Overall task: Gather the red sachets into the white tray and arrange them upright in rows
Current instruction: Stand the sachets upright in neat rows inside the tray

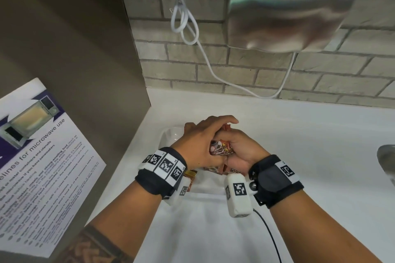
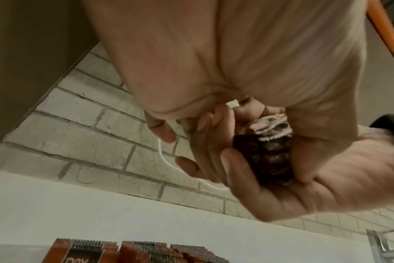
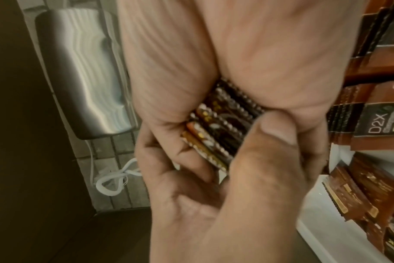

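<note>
Both hands meet over the white counter and hold one bundle of red sachets between them. My left hand wraps over the bundle from above and the left. From the right and below, my right hand cups it. The wrist views show the stacked sachet edges pressed between palms and fingers. The white tray lies just beyond the hands, mostly hidden by them. More loose sachets lie on the counter under my wrists.
A steel hand dryer hangs on the brick wall above, with a white cable looping down. A brown cabinet side with a microwave notice stands at the left. A metal fixture shows at the right edge.
</note>
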